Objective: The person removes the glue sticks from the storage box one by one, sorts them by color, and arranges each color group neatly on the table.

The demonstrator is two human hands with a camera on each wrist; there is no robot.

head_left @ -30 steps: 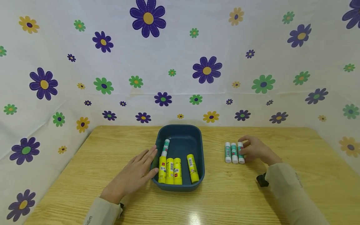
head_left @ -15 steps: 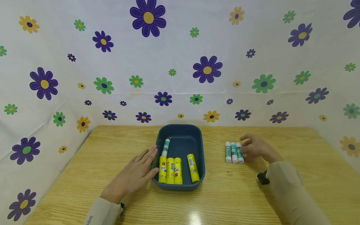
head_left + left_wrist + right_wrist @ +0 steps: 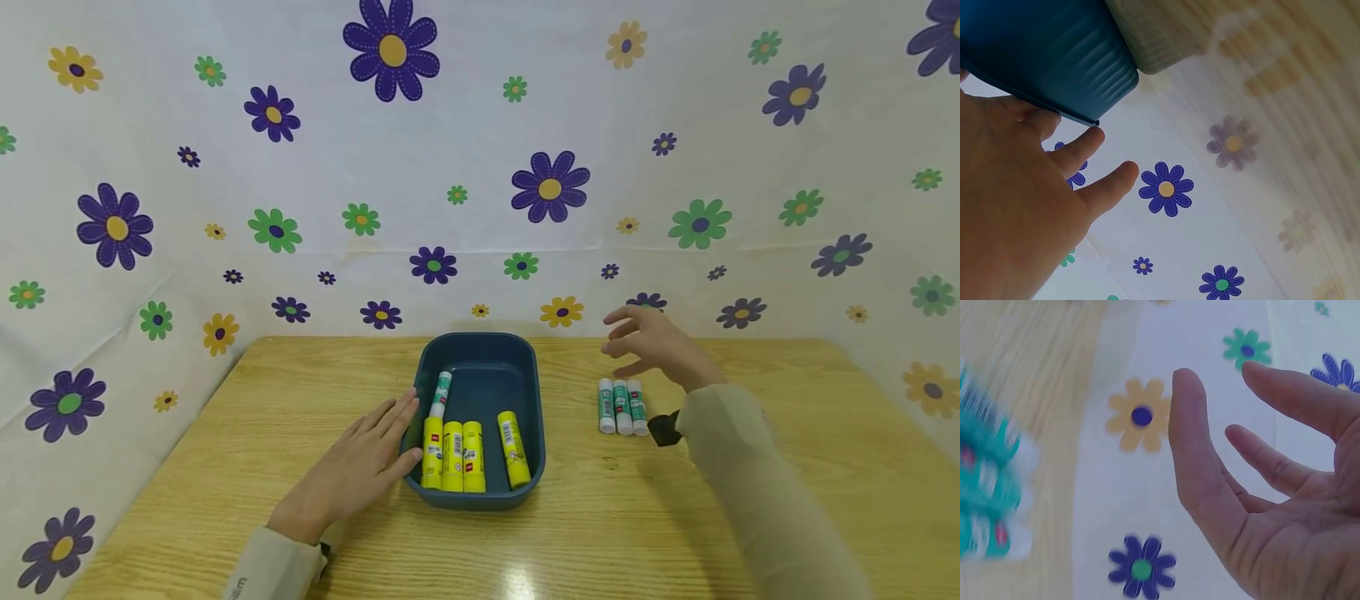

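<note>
My left hand [image 3: 348, 475] lies along the left rim of a dark blue plastic bin [image 3: 487, 502], its fingers straight and touching the edge. Inside the bin are several yellow glue sticks [image 3: 453, 457] near the front and one white-and-green glue stick [image 3: 441, 393] at the left wall. Three more green glue sticks [image 3: 622, 407] lie side by side on the table, right of the bin. My right hand [image 3: 652, 343] hovers beyond and above these, empty, with fingers spread and slightly bent. In the right wrist view, thumb and fingers [image 3: 1190, 437] stand apart, with nothing between them.
The wooden table [image 3: 570, 542] runs back to a white cloth [image 3: 465, 150] printed with flowers, which also hangs along both sides. One yellow glue stick [image 3: 513, 450] lies tilted at the bin's right side, apart from the others.
My right hand nudged the rightmost green glue stick left against the other two, then let go and rose up and leftward. The left hand and the bin have stayed in place.
</note>
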